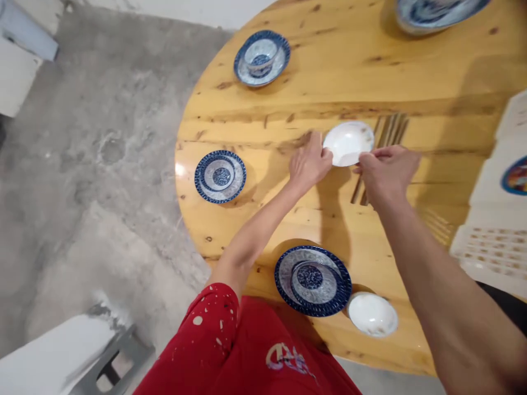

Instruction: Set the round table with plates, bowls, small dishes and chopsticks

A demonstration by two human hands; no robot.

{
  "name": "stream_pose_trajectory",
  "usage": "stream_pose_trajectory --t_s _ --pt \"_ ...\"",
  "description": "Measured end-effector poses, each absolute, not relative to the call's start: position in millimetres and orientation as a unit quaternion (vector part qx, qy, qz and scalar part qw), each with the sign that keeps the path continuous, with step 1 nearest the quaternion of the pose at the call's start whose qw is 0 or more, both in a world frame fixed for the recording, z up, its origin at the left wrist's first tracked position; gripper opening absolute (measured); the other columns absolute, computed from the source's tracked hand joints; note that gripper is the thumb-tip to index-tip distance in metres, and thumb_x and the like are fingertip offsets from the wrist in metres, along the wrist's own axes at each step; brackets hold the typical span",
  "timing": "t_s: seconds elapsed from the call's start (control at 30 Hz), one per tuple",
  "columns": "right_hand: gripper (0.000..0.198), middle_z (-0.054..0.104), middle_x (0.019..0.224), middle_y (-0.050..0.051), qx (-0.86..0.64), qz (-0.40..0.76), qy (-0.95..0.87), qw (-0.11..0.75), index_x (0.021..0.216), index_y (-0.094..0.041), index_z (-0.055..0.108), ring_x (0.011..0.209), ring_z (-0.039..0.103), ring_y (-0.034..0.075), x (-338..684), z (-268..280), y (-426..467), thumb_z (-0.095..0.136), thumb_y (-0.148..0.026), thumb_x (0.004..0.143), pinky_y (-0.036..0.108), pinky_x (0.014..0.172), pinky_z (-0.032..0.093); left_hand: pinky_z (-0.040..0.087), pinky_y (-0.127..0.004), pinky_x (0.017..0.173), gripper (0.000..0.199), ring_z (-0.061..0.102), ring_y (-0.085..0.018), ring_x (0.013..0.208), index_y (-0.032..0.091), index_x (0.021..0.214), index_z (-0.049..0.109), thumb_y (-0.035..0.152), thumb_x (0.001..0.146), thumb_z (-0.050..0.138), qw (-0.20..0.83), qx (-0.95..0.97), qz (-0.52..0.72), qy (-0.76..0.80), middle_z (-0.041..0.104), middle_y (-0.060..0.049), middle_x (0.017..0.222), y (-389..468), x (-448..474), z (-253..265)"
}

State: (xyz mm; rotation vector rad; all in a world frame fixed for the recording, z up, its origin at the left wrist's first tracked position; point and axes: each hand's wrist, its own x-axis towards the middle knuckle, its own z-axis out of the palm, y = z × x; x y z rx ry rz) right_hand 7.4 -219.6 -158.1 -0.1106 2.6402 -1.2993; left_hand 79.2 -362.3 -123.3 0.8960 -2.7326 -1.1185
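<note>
Above the middle of the wooden table, a small white bowl [349, 141] is held between my two hands. My left hand [309, 163] pinches its left rim, and my right hand [387, 167] grips its lower right rim. Several brown chopsticks [393, 131] lie side by side under and beyond my right hand, which partly covers them. Near my body stands a blue-patterned plate [284, 293] with a matching bowl [315, 280] on it. Another small white bowl [373, 315] sits just right of that plate.
More blue-patterned bowls on plates stand at the table's left [201, 189] and far left [282, 60]; another blue-patterned dish [442, 13] is at the back. A white plastic basket [494, 241] borders the right side. A grey stool [111, 365] stands on the floor.
</note>
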Motion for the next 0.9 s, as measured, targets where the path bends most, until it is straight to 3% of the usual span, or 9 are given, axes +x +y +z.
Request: stream_pose_trajectory --t_s 0.13,0.33,0.9 --pt "0.009 0.067 0.066 0.008 -0.041 -0.443 0.880 0.167 0.079 -0.021 0.060 0.058 0.066 0.024 74.8 -150.4 -228.0 0.067 -0.027 0.077 0.035 0.054 0.053 0.045 -0.031 0.077 0.006 0.063 -0.021 0.075 0.023 0.092 0.053 0.019 0.096 0.056 0.049 0.352 -0.399 -0.845 0.065 -0.005 0.077 -362.8 171.7 -125.6" --pt "0.008 0.069 0.066 0.005 -0.157 -0.361 0.870 0.296 0.074 -0.024 0.059 0.066 0.069 0.025 157.4 -164.5 -264.4 0.065 -0.029 0.072 0.033 0.060 0.055 0.036 -0.026 0.065 0.015 0.053 -0.013 0.064 0.023 0.085 0.045 0.020 0.095 0.055 0.054 0.495 -0.428 -0.755 0.054 0.004 0.067 -366.2 292.9 -142.2" --pt "0.007 0.071 0.070 0.006 -0.197 -0.290 0.889 0.296 0.074 -0.023 0.056 0.072 0.068 0.024 209.3 -167.7 -301.9 0.060 -0.029 0.076 0.032 0.067 0.051 0.040 -0.028 0.072 0.005 0.060 -0.018 0.072 0.020 0.089 0.056 0.021 0.094 0.058 0.054 0.536 -0.415 -0.733 0.064 -0.001 0.076 -389.5 346.6 -157.9"
